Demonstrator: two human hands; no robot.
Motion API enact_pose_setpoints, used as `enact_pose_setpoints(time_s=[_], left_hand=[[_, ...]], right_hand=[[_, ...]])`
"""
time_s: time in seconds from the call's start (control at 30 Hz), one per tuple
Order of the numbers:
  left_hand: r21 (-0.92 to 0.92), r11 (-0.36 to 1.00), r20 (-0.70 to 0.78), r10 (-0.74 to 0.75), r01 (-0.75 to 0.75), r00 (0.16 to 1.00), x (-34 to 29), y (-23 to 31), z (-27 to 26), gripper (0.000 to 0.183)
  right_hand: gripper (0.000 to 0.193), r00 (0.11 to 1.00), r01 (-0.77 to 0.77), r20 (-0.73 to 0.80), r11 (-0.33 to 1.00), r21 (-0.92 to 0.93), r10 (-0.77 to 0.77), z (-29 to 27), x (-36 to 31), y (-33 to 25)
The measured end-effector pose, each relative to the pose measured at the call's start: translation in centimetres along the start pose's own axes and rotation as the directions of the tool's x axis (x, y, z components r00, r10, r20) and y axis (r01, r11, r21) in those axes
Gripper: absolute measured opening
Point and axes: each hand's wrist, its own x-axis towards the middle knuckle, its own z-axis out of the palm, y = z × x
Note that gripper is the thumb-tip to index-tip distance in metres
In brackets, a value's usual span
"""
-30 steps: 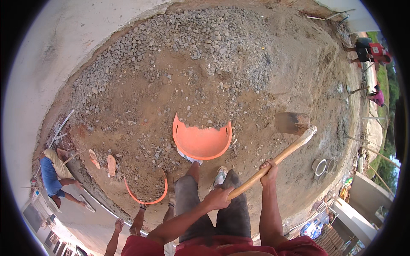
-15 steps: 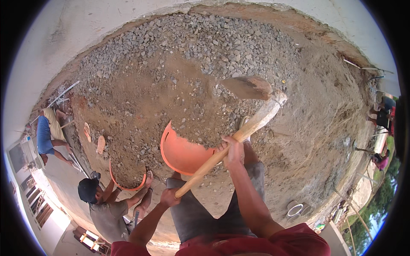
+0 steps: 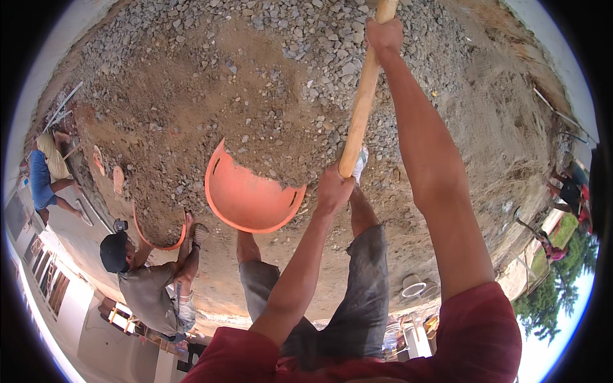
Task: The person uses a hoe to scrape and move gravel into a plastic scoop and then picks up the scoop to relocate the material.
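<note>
Both my arms are raised forward along the wooden handle (image 3: 363,105) of a hoe. Its blade is beyond the top edge of the picture. My left hand (image 3: 335,189) is closed around the handle's near end. Farther up, my right hand (image 3: 385,37) is wrapped around the same handle. An orange basin (image 3: 255,214) sits on the ground in front of my legs, tilted, its far side covered by soil and stones. Neither hand touches it. Grey gravel (image 3: 300,29) and brown soil (image 3: 159,127) spread out ahead.
At left, a capped co-worker (image 3: 143,290) crouches, hands at another soil-filled orange basin (image 3: 167,247). Loose sandals (image 3: 119,180) lie beyond. Another person (image 3: 43,182) bends at far left. Round containers (image 3: 414,287) stand at right. More people (image 3: 578,195) work at the far right edge.
My hands and the hoe have swung up and forward, taking the blade out of view. My view has shifted. The co-worker still crouches at the other basin.
</note>
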Motion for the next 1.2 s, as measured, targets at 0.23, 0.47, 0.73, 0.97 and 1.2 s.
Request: enact_pose_setpoints(time_s=[0.23, 0.47, 0.73, 0.97, 1.2], left_hand=[[0.209, 0.978, 0.058, -0.039, 0.026, 0.998, -8.6, -2.2, -12.1, 0.025], [0.459, 0.888, 0.092, -0.064, 0.015, 0.994, -14.3, -12.6, -22.1, 0.037], [0.553, 0.817, 0.017, -0.204, 0.161, 0.979, -28.6, -30.7, -36.4, 0.028], [0.708, 0.699, 0.041, -0.189, 0.105, 0.981, -31.5, -25.8, -34.4, 0.019], [0.539, 0.816, 0.193, 0.123, -0.21, 0.973, -11.0, -8.9, -3.4, 0.021]], right_hand=[[0.016, 0.934, -0.358, 0.04, 0.923, 0.142, 0.356, 4.6, -9.0, 3.9], [0.011, 0.857, -0.514, 0.135, 0.804, 0.3, 0.497, 10.5, -21.4, 11.0], [0.021, 0.614, -0.789, 0.457, 0.495, 0.364, 0.643, 20.2, -48.6, 11.4], [0.026, 0.561, -0.799, 0.587, 0.197, 0.567, 0.584, 10.2, -50.0, 10.6], [0.022, 0.832, -0.363, -0.048, 0.608, 0.706, 0.552, -13.3, -17.1, 15.2]])
